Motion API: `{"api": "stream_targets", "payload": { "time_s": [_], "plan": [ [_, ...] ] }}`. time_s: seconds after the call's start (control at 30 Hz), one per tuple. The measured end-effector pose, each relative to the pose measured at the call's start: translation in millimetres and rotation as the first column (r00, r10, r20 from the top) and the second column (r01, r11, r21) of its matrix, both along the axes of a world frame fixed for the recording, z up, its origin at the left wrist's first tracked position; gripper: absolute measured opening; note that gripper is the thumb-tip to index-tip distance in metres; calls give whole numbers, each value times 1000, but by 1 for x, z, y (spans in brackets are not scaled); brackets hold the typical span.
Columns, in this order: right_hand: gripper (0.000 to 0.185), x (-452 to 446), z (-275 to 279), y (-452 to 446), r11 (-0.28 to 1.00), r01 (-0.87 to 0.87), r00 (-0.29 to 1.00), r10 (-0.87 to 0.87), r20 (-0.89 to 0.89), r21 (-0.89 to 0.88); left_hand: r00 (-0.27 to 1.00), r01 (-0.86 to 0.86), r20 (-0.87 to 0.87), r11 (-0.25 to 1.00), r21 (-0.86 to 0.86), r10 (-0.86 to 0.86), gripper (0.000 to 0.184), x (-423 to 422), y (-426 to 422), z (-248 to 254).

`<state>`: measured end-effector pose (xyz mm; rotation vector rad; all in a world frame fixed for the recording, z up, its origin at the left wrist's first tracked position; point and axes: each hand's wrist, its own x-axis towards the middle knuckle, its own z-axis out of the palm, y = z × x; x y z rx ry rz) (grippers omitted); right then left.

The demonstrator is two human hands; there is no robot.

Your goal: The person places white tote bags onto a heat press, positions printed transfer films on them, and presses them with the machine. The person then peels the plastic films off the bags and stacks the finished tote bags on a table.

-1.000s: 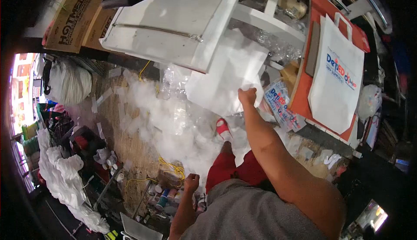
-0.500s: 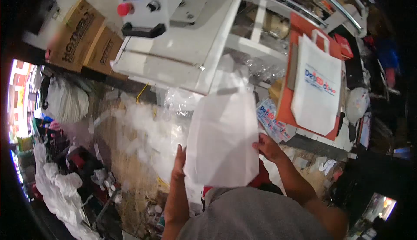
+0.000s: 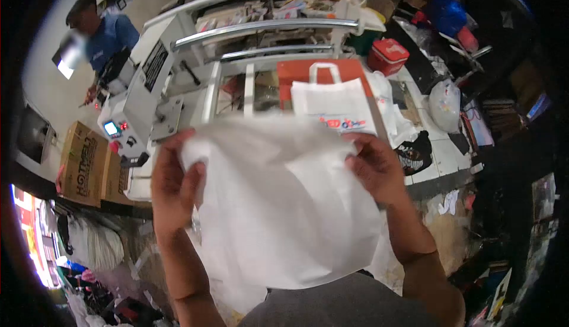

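Note:
A plain white cloth bag (image 3: pixel 284 208) hangs in front of my body, its upper edge blurred and its face creased. My left hand (image 3: pixel 178 179) is closed on its upper left corner, with the thumb on the near side. The upper right corner is pinched between the thumb and fingers of my right hand (image 3: pixel 376 164). Beyond it, a white bag with printed red and blue lettering (image 3: pixel 332 99) lies on an orange board (image 3: pixel 290 72), its handle pointing away. My raised bag partly covers that board.
A white machine with a lit control panel (image 3: pixel 121 131) stands at the left, beside a cardboard box (image 3: pixel 83 164). Metal rails (image 3: pixel 267 26) cross the back. A person in a blue shirt (image 3: pixel 112 39) stands behind. A red case (image 3: pixel 387 55) sits at the right.
The white bag has been raised, and my hands have moved from its lower sides to its upper corners. The view has tilted up and turned, bringing a person into sight.

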<state>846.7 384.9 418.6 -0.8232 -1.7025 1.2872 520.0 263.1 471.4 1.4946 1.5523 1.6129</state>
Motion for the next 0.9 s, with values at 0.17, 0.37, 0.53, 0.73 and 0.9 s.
{"api": "stream_targets", "payload": {
  "time_s": [0.17,0.37,0.53,0.73,0.9],
  "plan": [
    [37,47,85,63,661,254,961,-255,-107,706,955,-177,-125,856,486,268,45,61,75,42],
    [35,72,-27,218,868,286,850,-425,311,406,816,-284,-511,957,54,271,54,80,262,-89],
    [35,126,-243,213,956,107,779,-252,575,274,838,-265,-545,899,-347,37,38,114,243,-301],
    [31,129,-231,178,908,199,740,-385,552,368,753,-414,-654,825,-384,73,47,142,208,-282],
    [30,126,-234,174,875,217,699,-449,557,433,754,-451,-652,780,-433,74,49,145,204,-283]
  ]
}}
